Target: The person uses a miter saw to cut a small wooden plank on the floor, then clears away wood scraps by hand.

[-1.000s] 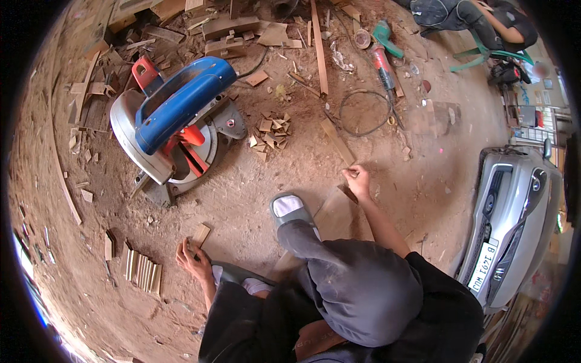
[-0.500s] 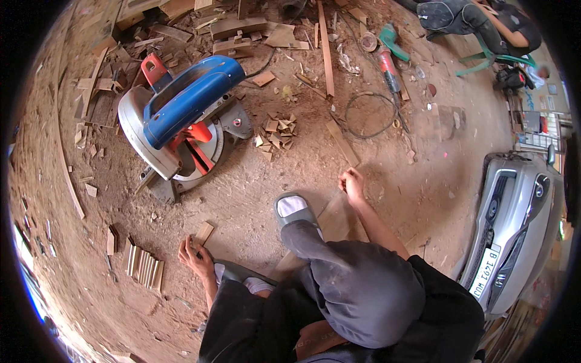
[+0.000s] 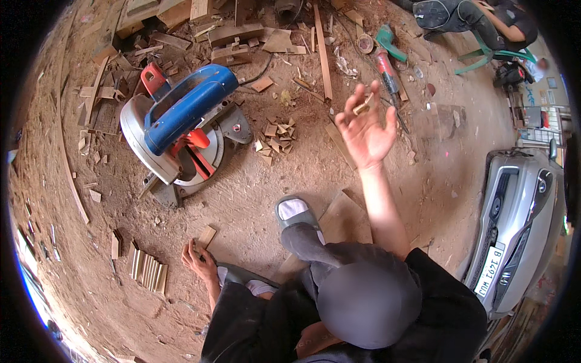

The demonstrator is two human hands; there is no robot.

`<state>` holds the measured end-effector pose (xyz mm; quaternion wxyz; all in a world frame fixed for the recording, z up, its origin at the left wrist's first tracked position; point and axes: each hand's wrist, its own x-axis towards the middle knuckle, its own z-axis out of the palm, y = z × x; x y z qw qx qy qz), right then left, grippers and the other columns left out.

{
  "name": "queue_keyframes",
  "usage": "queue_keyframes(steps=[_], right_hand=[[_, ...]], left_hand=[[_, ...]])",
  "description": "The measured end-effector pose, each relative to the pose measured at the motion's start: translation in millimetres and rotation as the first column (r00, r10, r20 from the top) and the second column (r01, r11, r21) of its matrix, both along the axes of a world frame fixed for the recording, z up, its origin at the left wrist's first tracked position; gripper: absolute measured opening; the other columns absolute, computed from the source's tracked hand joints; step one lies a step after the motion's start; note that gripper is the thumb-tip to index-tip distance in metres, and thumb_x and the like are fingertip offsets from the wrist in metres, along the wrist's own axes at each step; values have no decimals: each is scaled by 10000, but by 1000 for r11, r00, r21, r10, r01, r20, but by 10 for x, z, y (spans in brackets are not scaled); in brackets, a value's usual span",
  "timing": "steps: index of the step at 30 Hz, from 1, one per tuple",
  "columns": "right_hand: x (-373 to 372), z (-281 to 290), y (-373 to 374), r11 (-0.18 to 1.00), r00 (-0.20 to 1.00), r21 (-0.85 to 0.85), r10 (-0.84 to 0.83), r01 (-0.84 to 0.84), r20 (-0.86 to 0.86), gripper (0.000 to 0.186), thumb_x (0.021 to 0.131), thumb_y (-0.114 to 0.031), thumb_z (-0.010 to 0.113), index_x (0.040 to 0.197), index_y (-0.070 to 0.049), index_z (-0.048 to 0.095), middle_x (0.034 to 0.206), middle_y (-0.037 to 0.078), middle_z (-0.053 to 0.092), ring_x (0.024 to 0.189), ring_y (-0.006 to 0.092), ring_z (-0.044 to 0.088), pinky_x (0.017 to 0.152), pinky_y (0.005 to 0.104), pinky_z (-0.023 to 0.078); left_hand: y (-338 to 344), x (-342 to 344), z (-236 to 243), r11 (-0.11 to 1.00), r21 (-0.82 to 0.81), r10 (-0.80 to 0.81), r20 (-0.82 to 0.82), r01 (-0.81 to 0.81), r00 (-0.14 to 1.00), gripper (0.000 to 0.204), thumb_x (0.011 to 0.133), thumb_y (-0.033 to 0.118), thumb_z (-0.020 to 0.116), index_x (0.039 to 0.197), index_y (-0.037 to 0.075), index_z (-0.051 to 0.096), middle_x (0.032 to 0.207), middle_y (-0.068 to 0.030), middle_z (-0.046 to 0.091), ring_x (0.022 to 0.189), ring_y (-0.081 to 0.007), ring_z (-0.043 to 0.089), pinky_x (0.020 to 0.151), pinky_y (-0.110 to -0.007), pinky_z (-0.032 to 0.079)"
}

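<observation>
The right hand (image 3: pixel 369 133) is up above the dirt ground (image 3: pixel 242 196), palm showing, fingers spread and unclenched. A small tan wood scrap (image 3: pixel 363 107) appears across the fingers, just below their tips; whether it touches them cannot be told. The left hand (image 3: pixel 200 261) is low, fingers curled beside a short wooden piece (image 3: pixel 207 235); their grip is unclear.

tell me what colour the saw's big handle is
The saw's big handle is blue, best seen in the head view.
</observation>
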<state>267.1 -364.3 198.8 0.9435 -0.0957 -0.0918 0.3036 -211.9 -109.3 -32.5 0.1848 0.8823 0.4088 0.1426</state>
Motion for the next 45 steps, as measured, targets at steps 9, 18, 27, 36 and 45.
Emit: queue_keyframes(steps=[9,18,27,36,45], right_hand=[[-21,-1463,284,944,919,173,316,-280,-236,292,1032,-327,607,1140,-65,675,1270,167,668,1227,283,608,970,443,540],[-176,-1379,397,979,932,-139,90,-147,-351,426,1046,-453,552,1314,-122,557,1390,117,572,1304,305,531,1130,539,386],[-507,-2016,83,852,900,-474,-6,-224,-436,345,1048,-378,493,1126,-83,654,1082,122,700,982,250,657,858,429,539],[-994,-1710,1445,678,-447,-482,731,555,515,228,954,-224,617,1024,-34,722,1214,219,625,1124,289,634,848,418,583],[-1845,-2003,1804,697,-151,-526,660,487,736,294,907,-57,641,1174,67,641,1308,237,590,1112,351,667,856,317,626]], left_hand=[[-67,0,8,999,-40,-17,-28,16,999,449,967,180,618,1405,86,594,1350,-162,559,1288,-357,476,1116,-527,326],[-36,53,36,1000,-3,-2,39,2,999,461,922,141,653,1379,94,616,1309,-161,584,1245,-363,501,1112,-510,343],[-32,68,125,998,-41,38,21,-37,999,447,909,137,652,1353,97,631,1295,-160,586,1234,-361,497,1104,-501,343],[-26,53,63,998,-42,49,-15,-49,999,469,896,124,660,1364,126,624,1318,-152,564,1261,-357,476,1121,-501,327],[-31,79,123,998,-37,46,-13,-46,999,467,901,112,649,1367,114,619,1307,-164,564,1255,-357,482,1117,-503,330]])
